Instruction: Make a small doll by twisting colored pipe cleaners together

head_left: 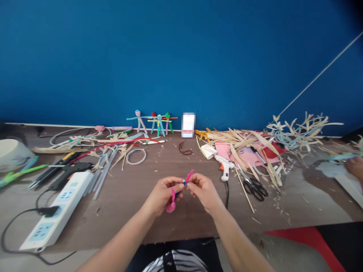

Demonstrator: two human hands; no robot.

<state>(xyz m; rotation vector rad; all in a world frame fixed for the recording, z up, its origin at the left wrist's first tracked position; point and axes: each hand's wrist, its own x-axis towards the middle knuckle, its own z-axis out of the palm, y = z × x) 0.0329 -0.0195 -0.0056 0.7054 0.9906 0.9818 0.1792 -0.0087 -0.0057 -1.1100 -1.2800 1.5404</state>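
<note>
Blue wall (pixel 181 56) rises behind a brown desk (pixel 121 213). Above its near middle, between both hands, is a pink-and-blue piece (pixel 170 207). The left hand (pixel 162 193) has its fingers closed around it, probably to steady it; the right hand (pixel 205 191) has its fingers pinched at its upper part, a fine grip that seems to suit so small a spot. Four figures (pixel 159 120) stand far off by the wall, perhaps to leave working room; the glue gun (pixel 225 173) and scissors (pixel 256 189) lie right, seemingly for easy reach.
</note>
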